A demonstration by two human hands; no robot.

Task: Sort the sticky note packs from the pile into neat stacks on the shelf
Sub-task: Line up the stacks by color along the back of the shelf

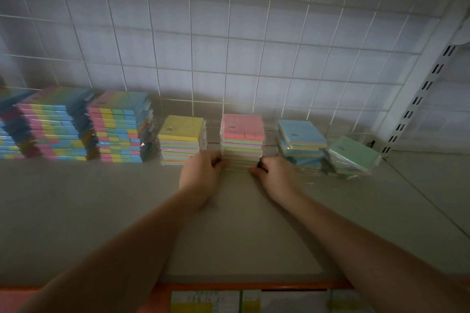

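A stack of wrapped sticky note packs with a pink top (pixel 243 134) stands at the back of the grey shelf (pixel 101 206). My left hand (pixel 201 175) presses its lower left side and my right hand (pixel 273 175) presses its lower right side, fingers curled against the bottom packs. A yellow-topped stack (pixel 181 138) stands just to the left. To the right lean a blue-topped stack (pixel 301 145) and a tilted green-topped stack (pixel 353 156).
Two tall stacks of striped multicolour packs (pixel 119 127) (pixel 54 124) fill the shelf's left. A white wire grid (pixel 229 46) backs the shelf, with a slotted upright (pixel 417 99) at the right. An orange shelf edge with labels (pixel 229 297) runs below.
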